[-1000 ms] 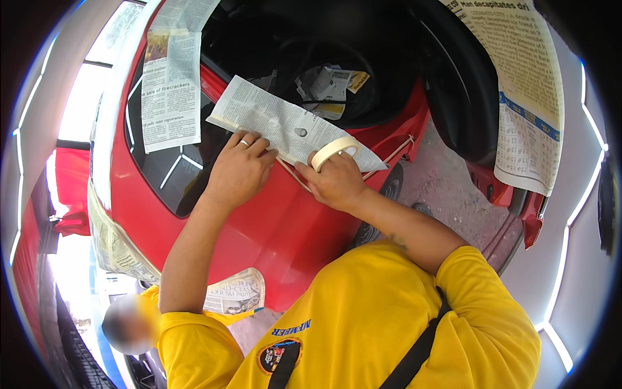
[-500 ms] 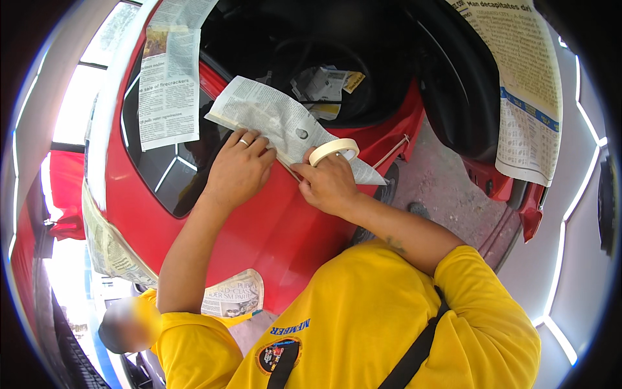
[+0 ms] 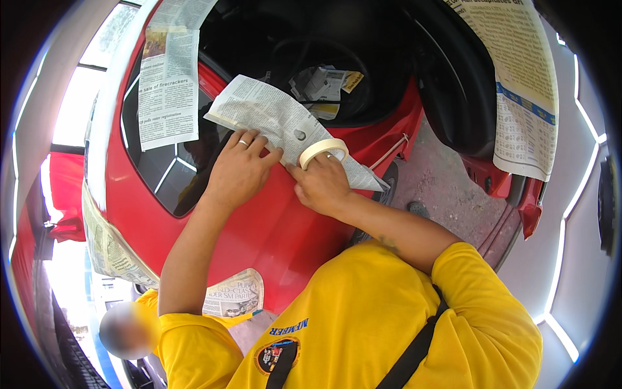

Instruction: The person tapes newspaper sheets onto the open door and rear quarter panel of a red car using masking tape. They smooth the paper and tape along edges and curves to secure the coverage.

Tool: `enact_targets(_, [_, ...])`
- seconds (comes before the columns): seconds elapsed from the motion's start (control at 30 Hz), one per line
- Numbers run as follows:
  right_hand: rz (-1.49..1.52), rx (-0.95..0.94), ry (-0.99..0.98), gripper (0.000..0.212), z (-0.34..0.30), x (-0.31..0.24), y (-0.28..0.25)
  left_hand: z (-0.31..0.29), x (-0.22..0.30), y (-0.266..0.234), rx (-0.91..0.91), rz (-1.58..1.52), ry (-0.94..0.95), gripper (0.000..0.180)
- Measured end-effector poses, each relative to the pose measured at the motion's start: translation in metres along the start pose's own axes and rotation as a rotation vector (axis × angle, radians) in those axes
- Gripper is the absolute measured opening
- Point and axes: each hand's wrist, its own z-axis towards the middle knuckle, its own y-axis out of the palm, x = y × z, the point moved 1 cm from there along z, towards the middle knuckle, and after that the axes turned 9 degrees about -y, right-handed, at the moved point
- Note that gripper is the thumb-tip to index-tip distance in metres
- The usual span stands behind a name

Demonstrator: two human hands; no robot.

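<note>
A sheet of newspaper (image 3: 259, 107) lies slantwise along the red car body (image 3: 227, 240), beside the opening with the dark interior. My left hand (image 3: 236, 165) rests on its near edge, fingers stretched out and lying flat on the paper and red paint. A ring shows on one finger. My right hand (image 3: 322, 187) is closed at the same edge, with a roll of cream masking tape (image 3: 304, 155) looped round its fingers. Its fingertips press near the paper's edge, close to my left hand's fingers. What lies under the fingertips is hidden.
Another newspaper sheet (image 3: 170, 91) hangs over the dark side glass (image 3: 152, 149). More newspaper (image 3: 528, 136) covers the open door at right. Loose papers (image 3: 324, 84) lie inside the car. A person in a yellow shirt (image 3: 129, 327) is at lower left.
My right hand and the tape roll have shifted slightly left, towards my left hand. One left-hand finger now reaches further right along the paper's edge.
</note>
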Motion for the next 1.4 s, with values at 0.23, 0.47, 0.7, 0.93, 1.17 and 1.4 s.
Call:
enact_targets(0.23, [-0.009, -0.027, 0.011, 0.041, 0.001, -0.001, -0.001, -0.002, -0.001, 0.002, -0.042, 0.057, 0.026, 0.035])
enact_targets(0.47, [-0.02, -0.065, 0.041, 0.042, -0.002, 0.001, 0.002, -0.003, 0.003, 0.006, 0.009, 0.081, -0.032, 0.036])
enact_targets(0.7, [-0.046, 0.233, -0.042, 0.044, -0.061, 0.015, 0.008, -0.01, 0.012, 0.013, 0.003, 0.043, 0.129, 0.04])
enact_targets(0.93, [-0.112, 0.353, 0.146, 0.051, -0.074, 0.026, 0.032, -0.011, 0.024, 0.02, -0.035, 0.02, 0.186, 0.039])
enact_targets(1.17, [-0.059, 0.22, 0.69, 0.083, -0.098, 0.076, 0.017, -0.018, 0.028, 0.03, -0.026, 0.058, 0.198, 0.041])
enact_targets(1.4, [0.501, -0.229, 0.408, 0.041, -0.105, 0.117, -0.069, -0.016, 0.025, 0.033, 0.027, 0.013, 0.201, 0.04])
